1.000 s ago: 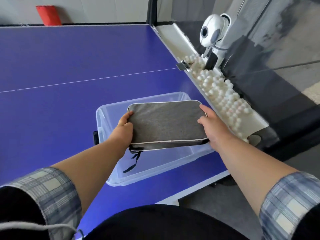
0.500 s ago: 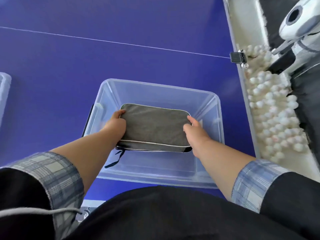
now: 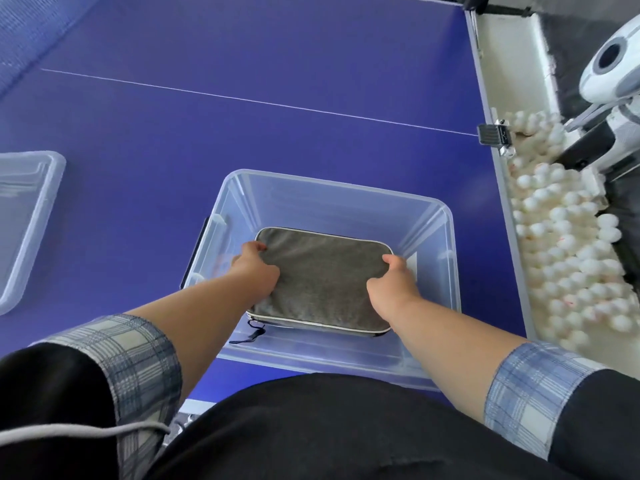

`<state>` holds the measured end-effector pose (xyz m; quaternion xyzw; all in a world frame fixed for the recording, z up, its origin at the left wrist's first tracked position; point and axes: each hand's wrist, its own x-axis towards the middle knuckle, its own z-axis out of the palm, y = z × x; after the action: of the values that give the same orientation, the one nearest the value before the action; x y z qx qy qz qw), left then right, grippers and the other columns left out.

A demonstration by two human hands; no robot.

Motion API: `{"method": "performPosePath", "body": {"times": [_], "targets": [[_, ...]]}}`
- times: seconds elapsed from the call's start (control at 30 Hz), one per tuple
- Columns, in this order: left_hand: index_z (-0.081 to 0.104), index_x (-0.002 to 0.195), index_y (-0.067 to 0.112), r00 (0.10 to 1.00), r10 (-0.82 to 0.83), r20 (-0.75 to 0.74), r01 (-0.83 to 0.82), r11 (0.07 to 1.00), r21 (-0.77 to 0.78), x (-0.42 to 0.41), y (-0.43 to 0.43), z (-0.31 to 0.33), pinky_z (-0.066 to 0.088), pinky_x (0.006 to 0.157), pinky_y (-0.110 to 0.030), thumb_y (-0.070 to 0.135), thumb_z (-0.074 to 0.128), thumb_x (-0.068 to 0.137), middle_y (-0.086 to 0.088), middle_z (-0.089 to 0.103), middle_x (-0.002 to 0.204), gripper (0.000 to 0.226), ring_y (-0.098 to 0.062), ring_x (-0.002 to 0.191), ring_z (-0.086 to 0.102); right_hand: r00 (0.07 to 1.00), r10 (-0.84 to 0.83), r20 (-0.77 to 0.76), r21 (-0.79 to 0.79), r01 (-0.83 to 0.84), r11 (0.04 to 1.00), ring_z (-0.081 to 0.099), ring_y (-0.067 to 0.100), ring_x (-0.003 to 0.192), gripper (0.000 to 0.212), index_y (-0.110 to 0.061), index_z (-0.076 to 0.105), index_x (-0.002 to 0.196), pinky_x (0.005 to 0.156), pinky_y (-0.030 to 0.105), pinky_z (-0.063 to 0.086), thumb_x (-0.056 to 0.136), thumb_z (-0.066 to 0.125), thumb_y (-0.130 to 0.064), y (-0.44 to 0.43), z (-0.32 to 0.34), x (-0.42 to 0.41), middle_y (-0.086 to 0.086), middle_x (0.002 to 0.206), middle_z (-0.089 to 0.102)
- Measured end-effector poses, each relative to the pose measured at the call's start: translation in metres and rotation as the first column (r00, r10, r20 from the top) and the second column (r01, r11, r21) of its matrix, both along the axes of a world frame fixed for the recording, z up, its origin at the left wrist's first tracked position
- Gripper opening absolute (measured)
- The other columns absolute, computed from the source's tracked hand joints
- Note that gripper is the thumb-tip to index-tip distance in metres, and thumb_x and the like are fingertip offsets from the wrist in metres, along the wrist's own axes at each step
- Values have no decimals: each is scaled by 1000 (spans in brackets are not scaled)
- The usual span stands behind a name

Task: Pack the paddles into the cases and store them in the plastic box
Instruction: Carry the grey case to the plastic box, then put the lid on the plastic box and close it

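Note:
A grey fabric paddle case (image 3: 322, 278) with white piping lies flat low inside the clear plastic box (image 3: 332, 199), which stands on the blue table near its front edge. My left hand (image 3: 258, 270) grips the case's left edge and my right hand (image 3: 393, 282) grips its right edge, both reaching down into the box. A dark strap (image 3: 251, 336) hangs from the case's near left corner. No paddle is visible; the case is zipped shut.
A clear plastic lid (image 3: 24, 216) lies on the table at the left. Along the table's right edge runs a white trough with several white balls (image 3: 568, 251), and a white ball machine (image 3: 613, 74) stands at the upper right. A black clamp (image 3: 493, 135) sits on the table edge.
Both hands have lowered the grey case from above the box rim down into the box. My head has tilted down, so the lid at the left has come into view.

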<state>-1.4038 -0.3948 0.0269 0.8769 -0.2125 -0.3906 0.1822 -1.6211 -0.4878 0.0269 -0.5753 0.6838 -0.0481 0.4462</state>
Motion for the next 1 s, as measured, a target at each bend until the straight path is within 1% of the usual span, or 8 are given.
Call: {"method": "performPosePath", "body": {"times": [0.07,0.13,0.23,0.37,0.53,0.67,0.8,1.0], "targets": [[35,142,29,994,-83,71,86,996,-34,-1,3,10,48,59,-29,19,50,86,-6,36,139,59,-24,78,61,995,68,-70,-180,-80,981,54,27,121,57,-20,45,146,92,35,51,91,56,-15,5,8,12,5,145,46],[40,141,31,980,-161,121,176,976,-128,0,9,23,46,54,-25,19,50,86,-1,35,142,57,-15,75,61,986,130,-100,-333,-156,930,47,26,131,53,-18,50,142,108,37,40,90,57,-17,10,18,30,4,144,49],[49,133,35,941,-247,233,305,915,-264,12,23,49,41,57,-21,21,50,87,3,46,138,48,-9,76,59,974,226,-29,-440,-215,872,40,25,139,51,-17,51,142,115,39,32,91,57,-17,21,40,69,6,151,44],[58,123,37,871,-210,444,393,839,-376,54,59,78,41,82,-25,24,47,91,9,57,130,36,-12,109,58,931,357,69,-552,-262,791,34,27,145,49,-13,52,141,118,36,26,92,62,-13,49,74,131,11,155,40],[52,132,33,831,-219,511,407,867,-289,151,122,77,46,93,-31,30,48,93,8,53,137,39,-15,121,53,845,535,16,-656,-395,643,32,24,146,47,-16,53,140,117,37,29,94,62,-17,98,101,223,7,161,32],[44,137,35,835,-283,472,385,913,-134,235,201,57,46,95,-38,36,49,92,8,48,142,46,-17,128,47,804,594,-17,-570,-495,655,40,22,139,47,-22,50,142,108,37,39,97,59,-26,159,95,307,0,161,30],[47,137,36,831,-360,423,388,921,21,317,276,32,43,102,-39,37,51,91,5,49,141,46,-21,128,46,763,645,-32,-323,-619,716,50,17,114,48,-27,48,144,89,32,44,97,55,-35,212,74,390,-3,150,42],[47,140,31,841,-435,322,374,897,236,403,362,-6,43,99,-39,31,54,93,-1,45,144,48,-26,129,47,741,667,79,66,-671,738,54,21,121,56,-25,38,152,86,30,46,99,52,-38,285,28,472,-3,154,44]]}}
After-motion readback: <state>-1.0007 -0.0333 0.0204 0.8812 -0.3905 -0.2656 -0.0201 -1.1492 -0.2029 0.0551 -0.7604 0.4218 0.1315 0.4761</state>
